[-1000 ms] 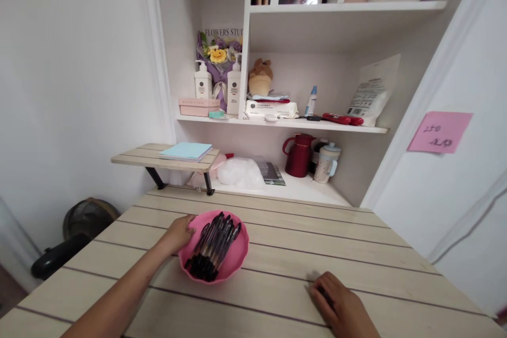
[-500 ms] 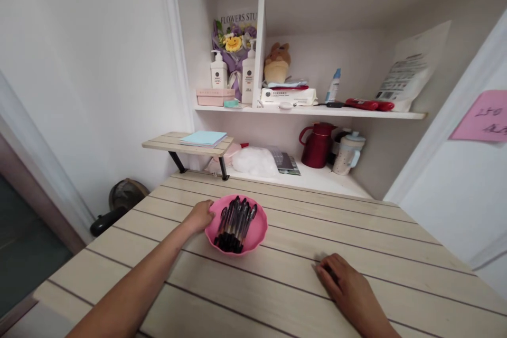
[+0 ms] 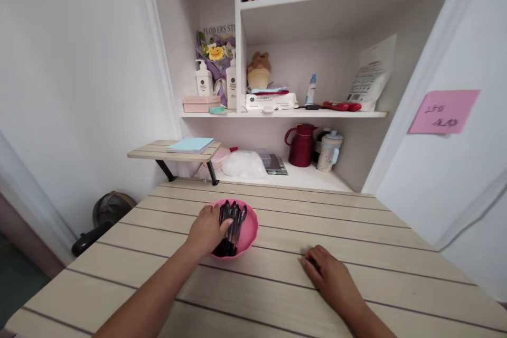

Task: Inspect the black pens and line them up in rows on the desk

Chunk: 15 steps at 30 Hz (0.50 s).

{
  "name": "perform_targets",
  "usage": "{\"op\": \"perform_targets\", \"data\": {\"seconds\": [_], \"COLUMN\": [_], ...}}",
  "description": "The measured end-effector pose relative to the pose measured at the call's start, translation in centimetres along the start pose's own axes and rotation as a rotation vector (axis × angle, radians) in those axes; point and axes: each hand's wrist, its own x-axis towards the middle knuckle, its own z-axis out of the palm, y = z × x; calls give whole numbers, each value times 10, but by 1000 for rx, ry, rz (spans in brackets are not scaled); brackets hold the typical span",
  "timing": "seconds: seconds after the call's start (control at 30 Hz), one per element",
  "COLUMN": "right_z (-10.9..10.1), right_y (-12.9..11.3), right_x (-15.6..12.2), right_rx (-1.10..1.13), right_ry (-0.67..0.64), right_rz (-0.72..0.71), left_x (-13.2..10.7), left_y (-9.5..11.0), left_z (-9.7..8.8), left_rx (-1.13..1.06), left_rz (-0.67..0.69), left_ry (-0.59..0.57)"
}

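Note:
A pink bowl with a wavy rim stands on the wooden table. Several black pens with clear barrels lie bundled together in it. My left hand reaches over the bowl's left side, its thumb across the pens and its other fingers curled at their left, partly hidden; it is closed on them. To the right of the bowl, my right hand rests on the table with fingers loosely curled in, and no object shows in it.
A small raised stand with light-blue paper is at the table's back left. Behind the table are a clear plastic bag, a red jug and a speckled cup. Shelves rise above.
My left hand has moved from the bowl's left rim in over the bowl and onto the pens. My right hand keeps its place on the table. The view has shifted slightly.

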Motion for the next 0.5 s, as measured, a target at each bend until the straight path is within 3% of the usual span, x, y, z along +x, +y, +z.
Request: {"op": "perform_targets", "data": {"seconds": [0.23,0.5], "right_z": [-3,-3], "right_y": [-2,-3], "right_x": [2,3], "right_rx": [-5,-41], "right_ry": [-20,-19], "right_rz": [11,11], "left_x": [12,12], "left_y": [17,29], "left_z": [18,26], "left_rx": [-56,-31], "left_rz": [-115,-153], "left_ry": [-226,-221]}}
